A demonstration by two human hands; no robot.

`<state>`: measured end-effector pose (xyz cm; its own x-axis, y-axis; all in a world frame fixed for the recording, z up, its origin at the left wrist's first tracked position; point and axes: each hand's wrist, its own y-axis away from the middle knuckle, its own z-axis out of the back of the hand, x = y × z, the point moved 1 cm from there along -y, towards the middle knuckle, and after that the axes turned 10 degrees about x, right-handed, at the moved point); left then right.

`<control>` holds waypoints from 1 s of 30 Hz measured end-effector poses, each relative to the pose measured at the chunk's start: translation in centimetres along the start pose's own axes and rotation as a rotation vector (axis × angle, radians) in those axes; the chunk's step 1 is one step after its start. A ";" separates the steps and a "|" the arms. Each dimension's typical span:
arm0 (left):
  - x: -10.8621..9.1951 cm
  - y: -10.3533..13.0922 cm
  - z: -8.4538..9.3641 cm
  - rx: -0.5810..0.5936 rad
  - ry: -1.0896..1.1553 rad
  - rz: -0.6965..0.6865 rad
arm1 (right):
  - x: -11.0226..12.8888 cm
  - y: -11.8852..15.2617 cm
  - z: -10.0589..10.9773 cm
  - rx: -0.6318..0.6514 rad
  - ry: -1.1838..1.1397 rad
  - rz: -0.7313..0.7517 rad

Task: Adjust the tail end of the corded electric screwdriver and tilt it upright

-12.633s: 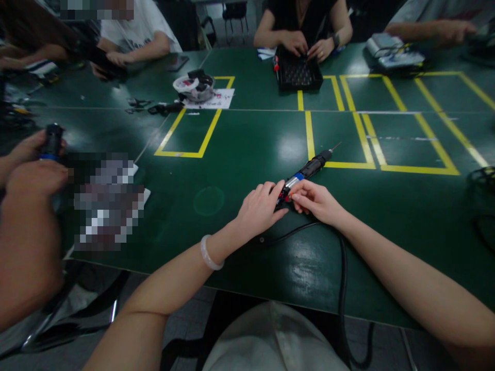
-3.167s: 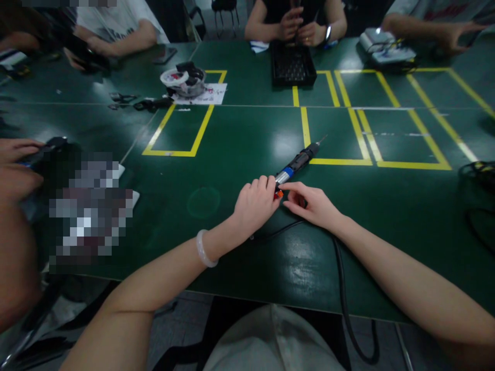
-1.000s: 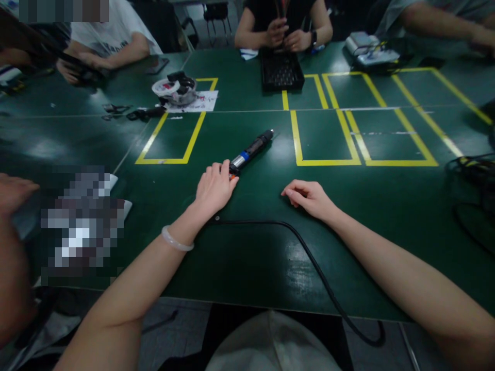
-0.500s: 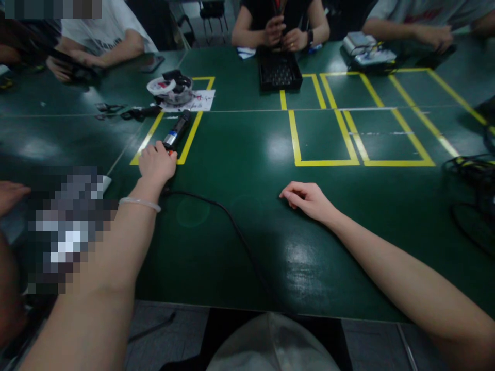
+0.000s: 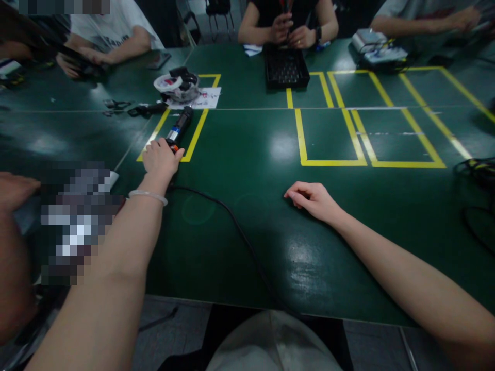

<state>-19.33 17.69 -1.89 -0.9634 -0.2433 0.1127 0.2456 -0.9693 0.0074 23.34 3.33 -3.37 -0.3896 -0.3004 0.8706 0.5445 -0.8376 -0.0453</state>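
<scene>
My left hand point(image 5: 160, 161) reaches forward over the rear end of a corded electric screwdriver point(image 5: 178, 129), its fingers bent round the tool and its thumb on the right side. The tool is dark with a silver and blue band and an orange part near my thumb. It lies slanted inside a yellow-taped rectangle, nose pointing away from me. From beneath my hand a black cord point(image 5: 235, 221) curves to the table's front edge. My right hand point(image 5: 311, 198) rests on the table, fingers loosely curled, with nothing seen in it.
Across the green table point(image 5: 232, 268) sit several people. A black tray point(image 5: 286, 69) stands before one of them. Behind the screwdriver are a round clear container point(image 5: 178, 85) and a paper label point(image 5: 211, 97). Black cables point(image 5: 479, 175) lie at right. Someone's arm point(image 5: 15, 247) is at left.
The view has shifted slightly, so the scene sits further right. My left thumb stands a little further out from the fingers, exposing more of the orange part. My right hand stays put.
</scene>
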 end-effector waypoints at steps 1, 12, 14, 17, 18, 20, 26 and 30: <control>0.1 -0.1 -0.1 -0.007 0.032 0.001 | 0.0 0.0 0.0 0.000 0.001 0.001; -0.4 0.9 0.1 -0.031 0.111 0.008 | -0.2 -0.2 -0.2 0.002 -0.030 0.008; -1.0 1.8 0.2 -0.027 0.106 0.002 | -0.1 -0.2 -0.2 0.001 -0.044 0.005; -2.2 3.9 0.4 -0.020 0.051 -0.019 | 0.0 -0.4 -0.2 0.001 -0.077 -0.012; -2.7 4.7 0.5 -0.018 0.035 -0.036 | 0.0 -0.4 -0.3 0.000 -0.084 -0.017; -3.9 6.5 0.8 -0.014 0.017 -0.084 | -0.1 -0.5 -0.3 -0.004 -0.087 -0.025; -8.3 12.1 1.9 -0.012 -0.021 -0.280 | 0.0 -0.5 -0.4 -0.005 -0.062 -0.019; -11.7 15.5 2.3 -0.027 -0.048 -0.439 | 0.0 -0.3 -0.4 -0.014 -0.022 0.018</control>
<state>-3.99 5.60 -0.80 -0.9695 0.1931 0.1506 -0.1894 -0.9811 0.0388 22.86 3.40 -3.54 -0.3635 -0.3053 0.8802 0.5404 -0.8387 -0.0678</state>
